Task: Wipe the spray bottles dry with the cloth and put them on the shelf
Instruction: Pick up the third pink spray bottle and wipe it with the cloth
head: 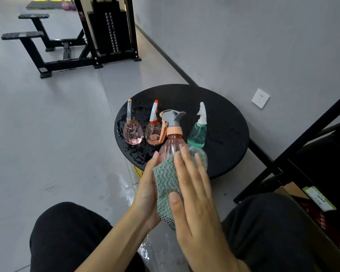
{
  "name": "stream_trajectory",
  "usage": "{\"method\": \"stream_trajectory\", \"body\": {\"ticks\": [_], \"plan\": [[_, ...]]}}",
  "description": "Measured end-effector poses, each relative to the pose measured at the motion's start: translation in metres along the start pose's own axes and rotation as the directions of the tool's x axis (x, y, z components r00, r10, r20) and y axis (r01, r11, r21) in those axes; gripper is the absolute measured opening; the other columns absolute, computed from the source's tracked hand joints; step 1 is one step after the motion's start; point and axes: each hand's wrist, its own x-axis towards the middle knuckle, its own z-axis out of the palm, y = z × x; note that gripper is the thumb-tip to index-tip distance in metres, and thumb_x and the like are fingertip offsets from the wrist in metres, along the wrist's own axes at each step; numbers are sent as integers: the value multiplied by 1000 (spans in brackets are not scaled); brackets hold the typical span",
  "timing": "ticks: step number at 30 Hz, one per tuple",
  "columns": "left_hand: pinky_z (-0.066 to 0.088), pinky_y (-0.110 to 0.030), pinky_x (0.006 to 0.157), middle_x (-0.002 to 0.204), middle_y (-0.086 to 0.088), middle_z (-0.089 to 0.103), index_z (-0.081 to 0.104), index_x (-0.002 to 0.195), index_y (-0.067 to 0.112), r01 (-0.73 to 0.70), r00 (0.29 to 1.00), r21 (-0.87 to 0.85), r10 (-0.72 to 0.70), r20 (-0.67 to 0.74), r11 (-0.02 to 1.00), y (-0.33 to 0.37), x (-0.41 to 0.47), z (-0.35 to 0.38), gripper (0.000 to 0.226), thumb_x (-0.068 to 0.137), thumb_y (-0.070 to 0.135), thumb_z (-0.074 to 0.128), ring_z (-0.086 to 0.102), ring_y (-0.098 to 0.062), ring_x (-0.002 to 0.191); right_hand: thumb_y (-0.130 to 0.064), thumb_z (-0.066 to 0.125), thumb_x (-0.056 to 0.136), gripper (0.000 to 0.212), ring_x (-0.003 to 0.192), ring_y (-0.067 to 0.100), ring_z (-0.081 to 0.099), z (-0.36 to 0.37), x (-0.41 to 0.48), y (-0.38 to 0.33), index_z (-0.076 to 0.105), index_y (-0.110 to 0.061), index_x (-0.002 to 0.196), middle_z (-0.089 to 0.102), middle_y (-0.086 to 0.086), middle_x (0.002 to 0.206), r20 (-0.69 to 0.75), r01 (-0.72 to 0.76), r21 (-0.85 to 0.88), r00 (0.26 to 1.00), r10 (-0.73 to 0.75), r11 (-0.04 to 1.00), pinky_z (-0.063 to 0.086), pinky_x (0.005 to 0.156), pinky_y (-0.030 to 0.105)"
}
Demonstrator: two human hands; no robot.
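Observation:
A pink spray bottle with a grey trigger head and orange collar is held above the near edge of the round black table. A green fluffy cloth wraps its lower body. My left hand grips the bottle from the left, thumb up along its side, fingers hidden behind. My right hand lies over the cloth with fingers nearly straight, pressing it onto the bottle. On the table stand a round pink bottle, a small bottle with an orange-red nozzle and a teal bottle.
The table's left part is wet with droplets. Water lies on the grey floor below my hands. A black shelf frame rises at the right, with a cardboard box beside it. A black gym machine stands far back.

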Motion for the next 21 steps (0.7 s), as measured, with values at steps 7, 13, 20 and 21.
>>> {"method": "stream_trajectory", "body": {"ticks": [7, 13, 20, 21], "plan": [[55, -26, 50, 86, -3, 75, 75, 94, 20, 30, 999, 64, -32, 25, 997, -6, -5, 2, 42, 94, 46, 42, 73, -15, 70, -40, 22, 101, 52, 147, 0, 8, -12, 38, 16, 25, -28, 151, 16, -21, 158, 13, -112, 206, 994, 112, 972, 12, 121, 29], [58, -27, 60, 92, -10, 75, 75, 97, 13, -33, 999, 28, 32, 41, 999, 0, -3, 0, 49, 86, 49, 44, 73, -18, 78, -36, 21, 102, 54, 149, 8, 2, -4, 19, 4, 17, -23, 154, 9, -16, 161, 18, -45, 111, 999, 43, 993, 7, 119, 23], [57, -31, 71, 106, -5, 73, 78, 99, 24, 7, 998, 118, -13, 53, 993, 2, -4, -1, 47, 86, 54, 44, 71, -18, 89, -40, 21, 102, 52, 147, -1, -2, -9, 25, 13, 14, -30, 153, 5, -26, 159, 57, -101, 225, 994, 90, 969, 3, 118, 17], [57, -34, 70, 107, -3, 73, 77, 100, 27, 22, 998, 139, -30, 53, 990, 1, -5, 0, 47, 87, 55, 42, 72, -19, 88, -42, 21, 102, 50, 146, -5, -1, -13, 34, 18, 14, -34, 151, 6, -28, 158, 58, -137, 260, 990, 126, 956, 3, 118, 16]]}}
